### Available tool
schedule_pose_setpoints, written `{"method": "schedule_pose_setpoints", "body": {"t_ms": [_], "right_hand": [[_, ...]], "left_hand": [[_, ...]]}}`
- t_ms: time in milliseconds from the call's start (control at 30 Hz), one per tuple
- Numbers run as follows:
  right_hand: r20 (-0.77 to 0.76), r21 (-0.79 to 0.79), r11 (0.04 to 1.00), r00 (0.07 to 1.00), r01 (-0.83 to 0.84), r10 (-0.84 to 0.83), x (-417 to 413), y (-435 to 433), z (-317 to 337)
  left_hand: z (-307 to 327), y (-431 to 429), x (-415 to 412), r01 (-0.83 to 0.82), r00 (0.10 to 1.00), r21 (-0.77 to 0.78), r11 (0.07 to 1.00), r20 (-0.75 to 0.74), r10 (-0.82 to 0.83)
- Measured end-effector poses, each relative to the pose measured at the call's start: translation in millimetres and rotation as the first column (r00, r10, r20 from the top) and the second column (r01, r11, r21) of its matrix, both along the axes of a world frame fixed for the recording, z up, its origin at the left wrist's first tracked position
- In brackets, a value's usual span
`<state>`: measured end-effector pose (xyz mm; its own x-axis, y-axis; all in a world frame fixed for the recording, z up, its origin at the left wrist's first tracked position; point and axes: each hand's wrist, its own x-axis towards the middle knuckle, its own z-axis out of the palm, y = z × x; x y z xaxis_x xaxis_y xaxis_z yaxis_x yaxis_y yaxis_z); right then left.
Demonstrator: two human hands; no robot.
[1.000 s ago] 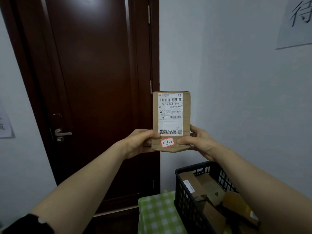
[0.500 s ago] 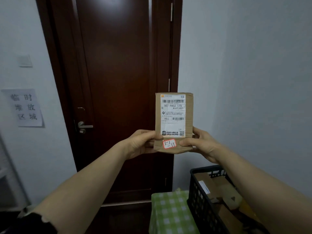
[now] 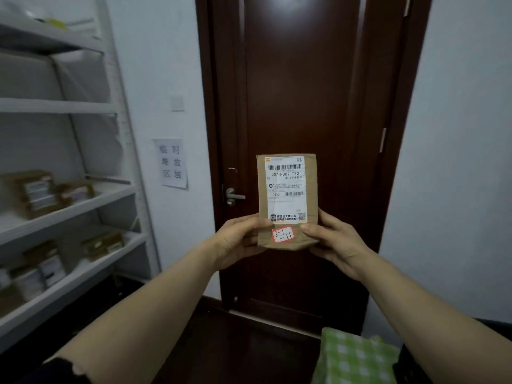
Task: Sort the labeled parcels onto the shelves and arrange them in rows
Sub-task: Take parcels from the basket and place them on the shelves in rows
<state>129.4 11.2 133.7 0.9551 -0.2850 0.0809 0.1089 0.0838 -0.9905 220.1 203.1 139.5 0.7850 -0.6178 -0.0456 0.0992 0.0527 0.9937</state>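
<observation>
A small cardboard parcel [image 3: 286,202] stands upright at arm's length in front of me. Its shipping label [image 3: 285,187] faces me, with a red-bordered sticker [image 3: 282,234] hand-marked "3-1-11" just below. My left hand [image 3: 238,241] and right hand [image 3: 333,242] pinch its lower corners, thumbs on the front and fingers curled behind. Beyond it is a dark wooden door [image 3: 299,79]. To my left, a white shelving unit [image 3: 69,106] carries boxed parcels [image 3: 36,191] on its lower shelves, near a paper notice [image 3: 171,163] on the wall. The step, as I judge it, is reading the code to choose a shelf. To do it well I should keep my thumbs off the sticker and hold the parcel level. Then I should set it label-out, flush beside its neighbours in the row.
</observation>
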Motion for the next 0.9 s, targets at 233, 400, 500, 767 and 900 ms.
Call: {"method": "schedule_pose_setpoints", "body": {"t_ms": [233,400,500,767,900], "right_hand": [[0.021,0.095,0.977,0.982,-0.191,0.190,79.8,82.5,-4.2],[0.104,0.140,0.948,0.956,-0.286,0.273,149.0,146.1,2.3],[0.131,0.119,0.941,0.944,-0.317,0.302,195.2,191.8,4.6],[0.164,0.057,0.921,0.914,-0.385,0.372,313.0,311.1,23.9],[0.159,0.045,0.908,0.900,-0.417,0.405,364.9,341.7,38.0]], "left_hand": [[5.6,89.4,33.9,-0.239,0.971,-0.001,0.971,0.027,0.239],[13.3,146.8,76.7,-0.394,0.913,-0.054,0.917,0.090,0.398],[17.1,185.7,110.4,-0.514,0.839,-0.070,0.855,0.167,0.518],[44.0,293.1,212.7,-0.634,0.730,-0.075,0.770,0.272,0.627],[50.6,322.7,265.1,-0.691,0.690,-0.060,0.721,0.242,0.682]]}}
